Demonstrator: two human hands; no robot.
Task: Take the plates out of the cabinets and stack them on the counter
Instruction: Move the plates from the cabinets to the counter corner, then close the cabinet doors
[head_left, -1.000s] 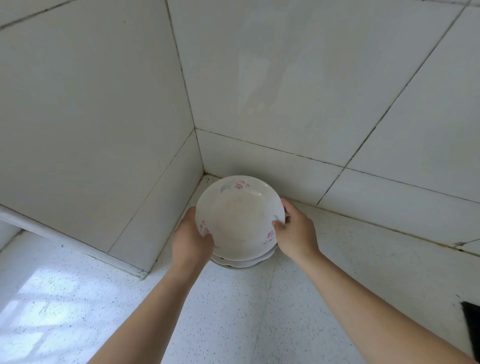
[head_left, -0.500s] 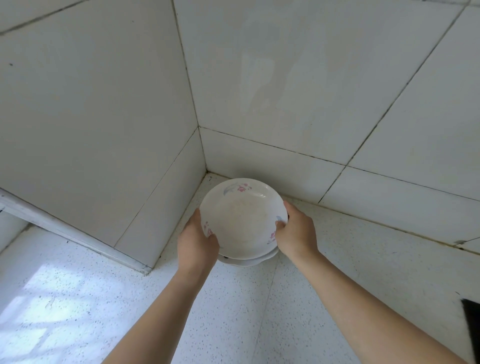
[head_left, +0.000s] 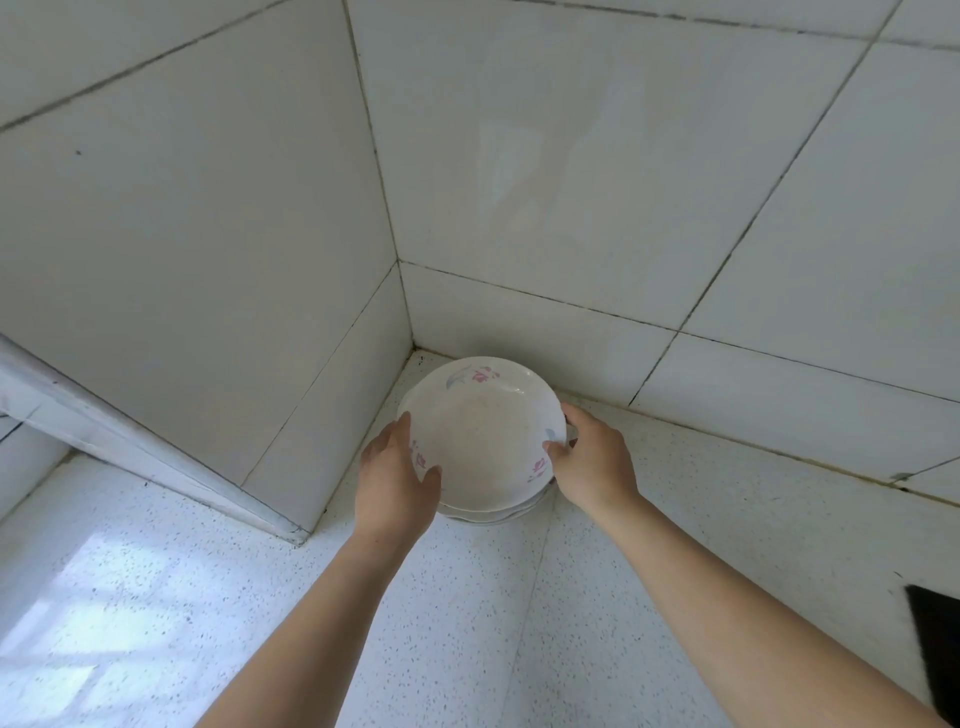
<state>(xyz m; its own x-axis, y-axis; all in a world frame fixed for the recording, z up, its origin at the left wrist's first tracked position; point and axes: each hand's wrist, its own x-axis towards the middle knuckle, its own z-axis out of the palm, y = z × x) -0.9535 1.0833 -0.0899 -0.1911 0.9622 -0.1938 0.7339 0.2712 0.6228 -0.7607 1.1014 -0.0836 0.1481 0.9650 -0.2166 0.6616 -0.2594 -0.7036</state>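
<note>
A white plate with pink flowers (head_left: 483, 441) lies on top of a small stack of similar plates (head_left: 501, 516) in the corner of the speckled white counter (head_left: 467, 623). My left hand (head_left: 395, 478) holds the top plate's left rim, thumb over the edge and fingers along the outside. Opposite it, my right hand (head_left: 592, 462) pinches the right rim, thumb on the inside and fingers behind. The lower plates show only as thin edges under the top one.
Tiled walls (head_left: 597, 182) meet right behind the stack. A tiled ledge (head_left: 156, 457) juts out on the left. At the right edge of the counter lies a dark object (head_left: 937, 639). Sunlight falls on the counter's near left.
The top plate has come down and levelled onto the stack, shifting slightly toward the corner. Both hands stayed on its rim, and my left fingers have straightened a little.
</note>
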